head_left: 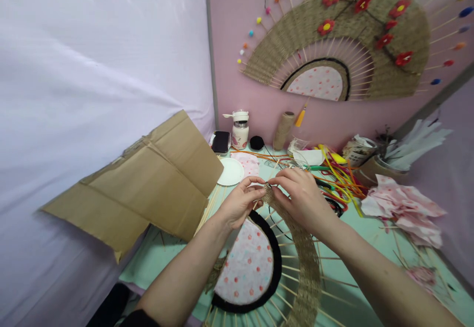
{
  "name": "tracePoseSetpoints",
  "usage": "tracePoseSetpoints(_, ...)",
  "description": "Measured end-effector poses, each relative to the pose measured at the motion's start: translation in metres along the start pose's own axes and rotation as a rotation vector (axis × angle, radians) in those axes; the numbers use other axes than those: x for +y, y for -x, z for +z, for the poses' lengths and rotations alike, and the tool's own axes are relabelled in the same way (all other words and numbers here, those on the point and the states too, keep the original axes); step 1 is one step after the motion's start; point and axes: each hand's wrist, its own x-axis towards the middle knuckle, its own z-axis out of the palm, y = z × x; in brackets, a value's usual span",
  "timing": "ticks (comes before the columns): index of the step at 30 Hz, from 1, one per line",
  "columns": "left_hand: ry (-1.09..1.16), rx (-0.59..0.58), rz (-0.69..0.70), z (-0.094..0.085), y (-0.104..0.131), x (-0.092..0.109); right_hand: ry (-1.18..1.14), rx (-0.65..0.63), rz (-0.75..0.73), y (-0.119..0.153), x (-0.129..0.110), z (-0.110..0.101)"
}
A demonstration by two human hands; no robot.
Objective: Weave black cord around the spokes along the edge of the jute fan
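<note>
A woven fan frame [305,248] lies on the table, with thin sticks fanning outward from a half-round panel of flowered cloth [247,267] edged in black yarn [277,263]. At the upper end of its tan woven band, my left hand [242,201] pinches the band's edge and a stick. Close beside it, my right hand [301,196] holds the same end, its thumb and fingertips at a dark strand. The fingertips of both hands nearly meet. A loose black strand hangs below them, inside the band.
Cardboard [159,183] leans at the left. Behind the hands are a white plate [230,171], a bottle [240,132], black yarn ball [256,143] and twine spool [284,130]. Coloured cords [342,179] and crumpled cloth [403,206] lie right. A finished fan [289,35] hangs on the wall.
</note>
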Motion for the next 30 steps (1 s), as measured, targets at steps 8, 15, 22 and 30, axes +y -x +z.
tracePoseSetpoints(8,-0.011,-0.021,0.012,-0.001,0.0,-0.001,-0.007,0.01,0.017,0.001,0.002,0.001)
tracePoseSetpoints(15,-0.026,-0.025,0.015,0.001,0.0,0.0,-0.018,0.013,-0.006,0.002,0.001,0.001)
tracePoseSetpoints(22,-0.033,0.014,-0.014,0.002,0.0,0.002,-0.02,0.116,0.026,0.002,0.01,-0.004)
tracePoseSetpoints(30,-0.034,0.024,-0.028,0.003,0.001,0.001,0.031,0.022,0.027,0.001,0.003,-0.005)
